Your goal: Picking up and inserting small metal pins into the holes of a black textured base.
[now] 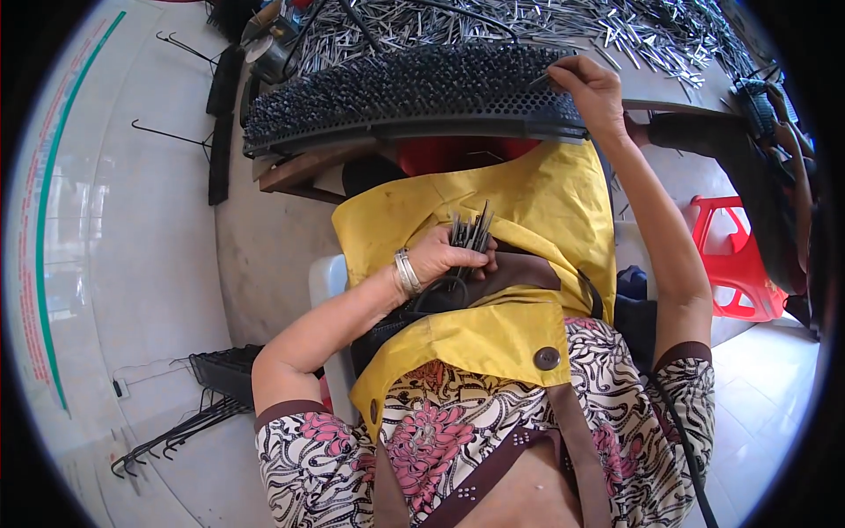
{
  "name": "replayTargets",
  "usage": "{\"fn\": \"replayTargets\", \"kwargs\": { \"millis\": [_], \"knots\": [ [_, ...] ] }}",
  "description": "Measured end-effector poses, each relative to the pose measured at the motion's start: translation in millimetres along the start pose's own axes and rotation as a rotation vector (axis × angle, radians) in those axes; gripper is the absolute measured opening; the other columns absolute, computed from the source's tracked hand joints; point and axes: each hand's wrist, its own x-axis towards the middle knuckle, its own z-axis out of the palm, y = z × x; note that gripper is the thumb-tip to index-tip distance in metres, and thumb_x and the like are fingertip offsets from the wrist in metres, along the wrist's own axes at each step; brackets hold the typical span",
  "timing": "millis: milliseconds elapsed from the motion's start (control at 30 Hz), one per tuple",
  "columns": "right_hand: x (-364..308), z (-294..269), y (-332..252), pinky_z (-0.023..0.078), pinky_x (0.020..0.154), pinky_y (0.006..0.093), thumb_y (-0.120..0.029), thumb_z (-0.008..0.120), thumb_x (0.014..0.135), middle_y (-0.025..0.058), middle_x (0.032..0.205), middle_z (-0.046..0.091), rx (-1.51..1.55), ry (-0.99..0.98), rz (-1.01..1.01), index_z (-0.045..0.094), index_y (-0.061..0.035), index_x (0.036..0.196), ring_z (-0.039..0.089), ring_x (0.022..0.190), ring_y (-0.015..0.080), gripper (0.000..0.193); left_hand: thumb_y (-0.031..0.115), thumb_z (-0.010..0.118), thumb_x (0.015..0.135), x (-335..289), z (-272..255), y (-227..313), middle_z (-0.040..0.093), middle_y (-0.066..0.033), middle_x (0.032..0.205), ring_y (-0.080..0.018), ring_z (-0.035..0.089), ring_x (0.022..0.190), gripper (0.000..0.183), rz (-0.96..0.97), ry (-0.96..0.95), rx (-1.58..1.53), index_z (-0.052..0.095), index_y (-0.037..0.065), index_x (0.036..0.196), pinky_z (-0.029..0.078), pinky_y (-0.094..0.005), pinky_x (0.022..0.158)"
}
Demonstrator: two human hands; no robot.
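Observation:
My left hand (pixel 429 255) is closed around a bundle of thin metal rods (pixel 472 231), held upright over my yellow apron (pixel 493 194). Stretched out to the far right, my right hand (pixel 593 93) pinches a slim metal rod (pixel 540 79) between thumb and fingertips. That hand is at the right end of a long black perforated rack (pixel 519 113). Dark rods (pixel 396 92) stand packed in most of the rack's holes, while bare holes show along its near edge and right end.
Behind the rack, loose metal rods (pixel 634 40) lie heaped on the table. Another person's arm (pixel 789 145) shows at far right, near a red plastic stool (pixel 735 255). Black hooked racks (pixel 220 378) lie on the left floor. A metal can (pixel 267 58) stands by the rack's left end.

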Motion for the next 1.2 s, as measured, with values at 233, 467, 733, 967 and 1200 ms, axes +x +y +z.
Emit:
{"fn": "replayTargets", "kwargs": {
  "millis": [233, 467, 733, 967, 1200],
  "knots": [
    [7.2, 4.3, 7.7, 0.042, 0.055, 0.0188, -0.005, 0.06, 0.077, 0.0015, 0.066, 0.058, -0.236, -0.128, -0.131, 0.06, 0.0023, 0.082, 0.051, 0.058, 0.0053, 0.009, 0.007, 0.062, 0.072, 1.2, 0.4, -3.6, 0.06, -0.0117, 0.085, -0.0173, 0.059, 0.079, 0.027, 0.021, -0.013, 0.048, 0.055, -0.004, 0.096, 0.049, -0.0255, 0.067],
    [26.9, 13.9, -3.0, 0.04, 0.051, 0.0249, -0.005, 0.061, 0.073, 0.0087, 0.06, 0.054, -0.513, -0.218, -0.228, 0.058, 0.002, 0.077, 0.048, 0.055, 0.009, 0.008, 0.009, 0.061, 0.073, 8.0, -4.3, 5.9, 0.06, -0.01, 0.083, -0.0153, 0.059, 0.076, 0.029, 0.008, -0.033, 0.102, 0.054, -0.005, 0.097, 0.048, -0.0234, 0.067],
    [20.8, 29.9, -6.7, 0.044, 0.061, 0.0417, -0.014, 0.057, 0.068, 0.015, 0.069, 0.055, -0.894, -0.306, -0.331, 0.057, -0.0055, 0.065, 0.055, 0.069, 0.0318, 0.009, 0.006, 0.06, 0.074, 8.1, -5.3, -2.1, 0.06, -0.009, 0.084, -0.014, 0.059, 0.076, 0.026, 0.051, -0.065, 0.155, 0.055, -0.003, 0.097, 0.048, -0.0222, 0.065],
    [13.8, 32.0, -11.9, 0.044, 0.061, 0.0421, -0.014, 0.059, 0.068, 0.0153, 0.066, 0.056, -0.905, -0.283, -0.268, 0.056, -0.0026, 0.063, 0.056, 0.067, 0.0332, 0.013, 0.01, 0.06, 0.075, 3.1, -4.3, -9.8, 0.06, -0.0097, 0.088, -0.0169, 0.059, 0.083, 0.03, 0.012, -0.072, 0.109, 0.053, -0.004, 0.1, 0.048, -0.0245, 0.07],
    [10.0, 25.3, -20.8, 0.046, 0.061, 0.0417, -0.011, 0.056, 0.063, 0.0172, 0.071, 0.059, -0.915, -0.215, -0.226, 0.056, -0.0019, 0.063, 0.058, 0.069, 0.0335, 0.009, 0.012, 0.06, 0.077, 9.5, -10.7, -9.9, 0.059, -0.0102, 0.09, -0.0176, 0.059, 0.081, 0.025, -0.019, 0.013, -0.022, 0.054, -0.002, 0.097, 0.05, -0.0278, 0.068]
  ]
}}
